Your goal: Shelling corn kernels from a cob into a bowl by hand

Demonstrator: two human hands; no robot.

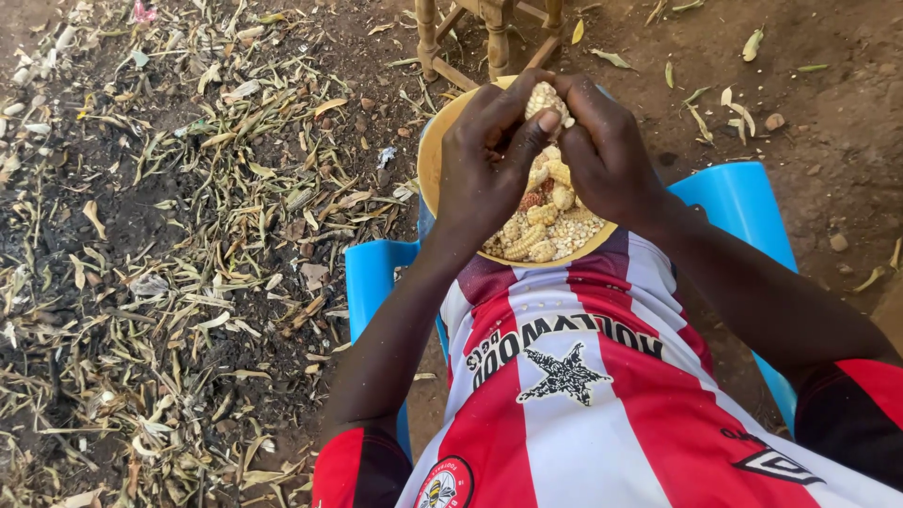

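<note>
Bare earth strewn with dry husks (188,235) surrounds a round yellow plastic bowl (429,160) in the lap. Above its far rim, left hand (484,174) and right hand (611,155) clench one pale maize cob (547,99), its long axis seemingly slanting away; fingers wrap it.

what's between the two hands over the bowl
A pale corn cob, gripped from both sides by the left hand and right hand. Below it in the yellow bowl lie more cobs and loose kernels, as the head view shows.
</note>
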